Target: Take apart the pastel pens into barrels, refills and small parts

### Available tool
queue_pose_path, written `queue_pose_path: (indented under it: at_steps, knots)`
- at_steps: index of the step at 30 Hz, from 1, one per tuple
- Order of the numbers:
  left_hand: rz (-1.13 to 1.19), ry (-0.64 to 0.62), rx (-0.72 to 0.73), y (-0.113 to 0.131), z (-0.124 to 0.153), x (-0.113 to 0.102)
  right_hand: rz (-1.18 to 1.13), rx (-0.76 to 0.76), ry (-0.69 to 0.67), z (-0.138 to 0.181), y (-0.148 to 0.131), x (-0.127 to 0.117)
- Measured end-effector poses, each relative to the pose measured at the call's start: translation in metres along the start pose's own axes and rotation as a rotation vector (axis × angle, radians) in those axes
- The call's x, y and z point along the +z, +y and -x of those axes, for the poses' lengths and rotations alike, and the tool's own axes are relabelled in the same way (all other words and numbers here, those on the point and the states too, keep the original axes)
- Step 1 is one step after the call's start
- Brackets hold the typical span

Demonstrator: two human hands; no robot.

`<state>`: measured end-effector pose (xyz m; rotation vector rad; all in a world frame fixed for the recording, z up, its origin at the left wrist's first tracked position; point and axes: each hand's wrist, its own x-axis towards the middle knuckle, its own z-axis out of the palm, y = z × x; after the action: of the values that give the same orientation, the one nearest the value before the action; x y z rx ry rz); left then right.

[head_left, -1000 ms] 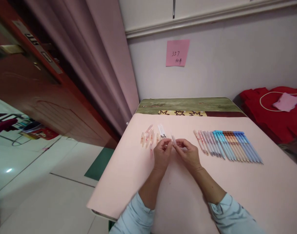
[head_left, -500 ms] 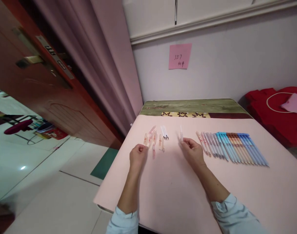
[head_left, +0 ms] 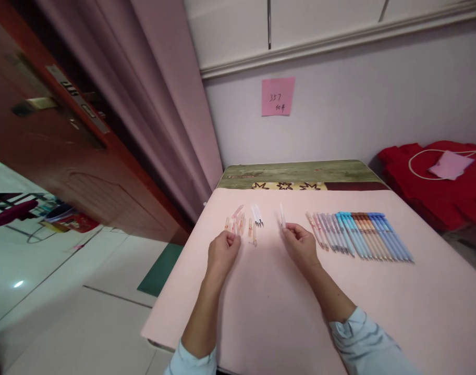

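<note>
My left hand (head_left: 222, 252) is curled with its fingertips on the near end of a small heap of pink pen parts (head_left: 235, 224) lying on the pink table top (head_left: 284, 307). My right hand (head_left: 300, 242) pinches a thin clear pen tube (head_left: 282, 217) that points away from me. A few white refills with dark tips (head_left: 257, 215) lie between the two hands. To the right of my right hand lies a long row of assembled pens (head_left: 358, 234), pink ones at the left, blue and brown ones further right.
Behind the pink top is a green strip of table (head_left: 296, 172) against the wall with a pink sticky note (head_left: 277, 97). A red bag (head_left: 437, 179) lies at the right. A curtain (head_left: 163, 104) and a brown door (head_left: 46, 135) stand left, above a tiled floor.
My hands were together over the table middle holding a pen part. They have parted: the left went to the pink parts heap, the right stays holding the clear tube.
</note>
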<state>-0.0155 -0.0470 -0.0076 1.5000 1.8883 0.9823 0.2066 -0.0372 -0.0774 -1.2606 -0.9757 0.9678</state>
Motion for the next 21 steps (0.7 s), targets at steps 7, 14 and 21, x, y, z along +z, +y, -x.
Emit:
queue_pose_path:
  at_steps: [7,14,21]
  knots:
    - [0.938,-0.084,-0.025,0.041,-0.042,0.072,-0.044,-0.05,0.028,-0.005,0.0,0.002]
    - [1.154,-0.119,-0.067,0.025,-0.044,0.088,-0.001,-0.028,-0.09,-0.002,-0.005,-0.001]
    - [1.203,-0.181,-0.12,0.02,-0.038,0.084,0.084,-0.054,-0.173,0.004,-0.008,-0.001]
